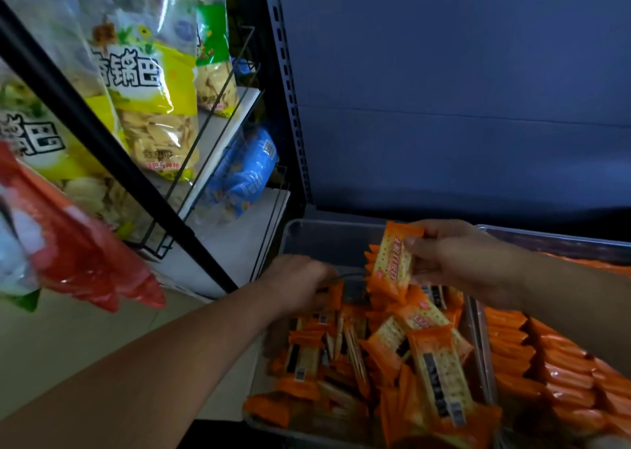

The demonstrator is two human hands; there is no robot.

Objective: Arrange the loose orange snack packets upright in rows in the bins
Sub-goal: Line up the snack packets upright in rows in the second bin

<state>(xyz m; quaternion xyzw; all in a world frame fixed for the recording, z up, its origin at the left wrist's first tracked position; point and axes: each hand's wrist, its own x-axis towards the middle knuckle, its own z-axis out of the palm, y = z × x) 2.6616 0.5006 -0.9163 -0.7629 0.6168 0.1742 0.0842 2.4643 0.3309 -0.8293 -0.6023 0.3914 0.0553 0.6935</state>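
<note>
A person's right hand [457,260] pinches one orange packet [392,260] by its far end between thumb and fingers, holding it above the left bin [327,226]. The left hand [297,281] reaches down into that clear bin's far left corner, fingers curled among the packets; whether it grips one cannot be told. Loose packets [392,346] lie heaped at all angles in the near part of the left bin. Just beside it, the right bin [546,235] holds packed rows [532,363] of orange packets standing on edge. A wire rack [218,114] on the left carries yellow bags [150,107] and a blue bag [246,172].
</note>
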